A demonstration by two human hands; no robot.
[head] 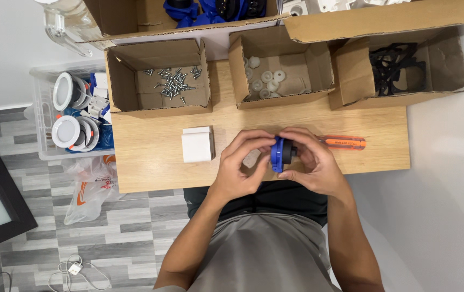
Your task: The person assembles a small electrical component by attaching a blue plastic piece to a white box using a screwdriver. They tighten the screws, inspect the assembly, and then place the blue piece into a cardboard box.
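Both hands meet over the near edge of the wooden table [151, 162]. Between them is a round blue plastic part [278, 154] with a black piece on its right side, held on edge. My left hand [243, 165] grips its left face with curled fingers. My right hand [313, 162] holds the black side and the rim. An orange-handled screwdriver [345, 142] lies on the table just behind my right hand. A small white box [197, 144] sits to the left of my left hand.
At the back stand open cardboard boxes: one with several screws [171, 82], one with white round pieces [267, 81], one with black plastic frames [397, 67]. A clear bin of round white lamps [70, 116] and a plastic bag [91, 186] are left of the table.
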